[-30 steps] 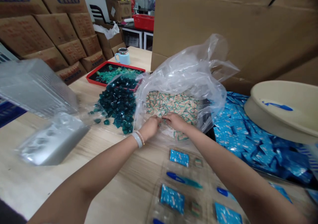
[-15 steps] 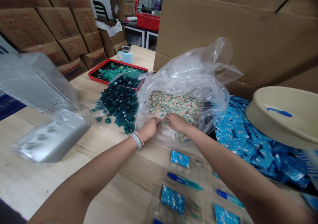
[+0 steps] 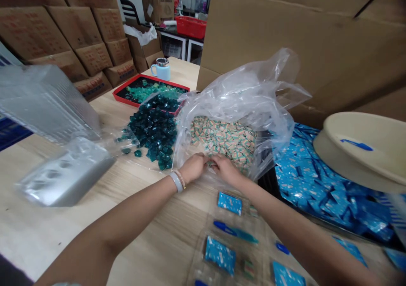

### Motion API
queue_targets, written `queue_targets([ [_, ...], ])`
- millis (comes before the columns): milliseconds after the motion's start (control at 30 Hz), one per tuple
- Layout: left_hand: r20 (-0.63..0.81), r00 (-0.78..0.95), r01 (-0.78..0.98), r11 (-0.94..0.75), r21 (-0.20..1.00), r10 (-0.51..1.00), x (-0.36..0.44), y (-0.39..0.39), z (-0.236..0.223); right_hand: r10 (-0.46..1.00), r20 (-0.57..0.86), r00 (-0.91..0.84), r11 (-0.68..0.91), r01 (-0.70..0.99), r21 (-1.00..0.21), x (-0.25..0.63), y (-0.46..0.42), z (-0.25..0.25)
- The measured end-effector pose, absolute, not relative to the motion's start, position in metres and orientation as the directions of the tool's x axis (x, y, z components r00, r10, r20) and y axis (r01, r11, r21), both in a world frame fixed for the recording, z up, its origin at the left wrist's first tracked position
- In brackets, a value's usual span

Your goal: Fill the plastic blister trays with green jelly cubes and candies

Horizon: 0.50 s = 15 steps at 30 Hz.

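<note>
My left hand (image 3: pixel 193 167), with a pale band and a beaded bracelet on the wrist, is at the front edge of an open clear plastic bag (image 3: pixel 241 91). My right hand (image 3: pixel 226 170) is close beside it, the fingertips of both nearly meeting. Both hands have their fingers curled in a pinch; whatever is between them is too small to make out. Just beyond them, a heap of small flat striped pieces (image 3: pixel 225 136) in cream, orange and green fills the bag. Below my hands lies a clear moulded tray (image 3: pixel 203 231) with blue sachets (image 3: pixel 220 254), a blue-and-teal pen-like tool (image 3: pixel 236 232) and striped pieces.
Dark teal chunks (image 3: pixel 152 127) are piled left of the bag, before a red-rimmed tray (image 3: pixel 119 92) and a blue mug (image 3: pixel 163 71). Stacked clear trays (image 3: pixel 47 104) stand at left. Blue sachets (image 3: pixel 304 180) and a cream basin (image 3: pixel 333 151) are at right. Cardboard (image 3: pixel 269 28) rises behind.
Both hands have drawn slightly nearer to me, toward the bag's front edge, with fingertips still together. The view has shifted a little, so the scene sits further right.
</note>
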State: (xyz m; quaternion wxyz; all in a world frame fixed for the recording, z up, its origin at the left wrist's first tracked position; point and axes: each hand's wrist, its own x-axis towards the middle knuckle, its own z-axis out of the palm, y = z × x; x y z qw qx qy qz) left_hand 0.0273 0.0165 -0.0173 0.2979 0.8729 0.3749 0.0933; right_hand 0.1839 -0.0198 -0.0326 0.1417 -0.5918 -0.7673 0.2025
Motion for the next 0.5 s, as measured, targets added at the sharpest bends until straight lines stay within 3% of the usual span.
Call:
queue_targets([
  [200,-0.080,0.719,0.594,-0.551,0.586,0.691,0.035,0.016,-0.018,0.980,0.014,-0.199,0.171,0.798,-0.578,0.184,-0.022,-0.042],
  [500,-0.025,0.731,0.554,-0.571,0.605,0.682,0.037,0.020,-0.027,0.999,0.047,-0.021,0.045,0.804,-0.593,0.176,-0.025,-0.046],
])
